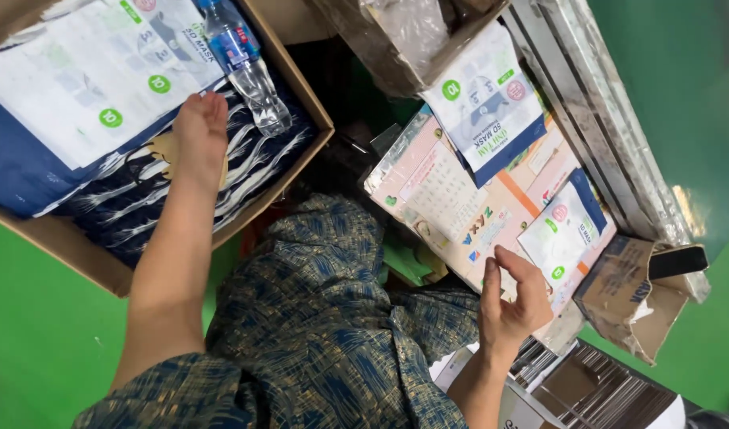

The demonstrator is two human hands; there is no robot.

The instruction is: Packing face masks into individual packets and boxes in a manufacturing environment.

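fingers of the left hand (199, 131) lie flat and extended, pressing the patterned fabric (134, 208) inside the cardboard box (71, 253), holding nothing. right hand (511, 300) hangs loosely spread, empty, just over the pink sheet stack (452, 210), nearest a white-and-blue pouch (567, 234).

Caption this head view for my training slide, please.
Left hand rests in a cardboard box of mask packets; right hand touches a packet on a pink board.
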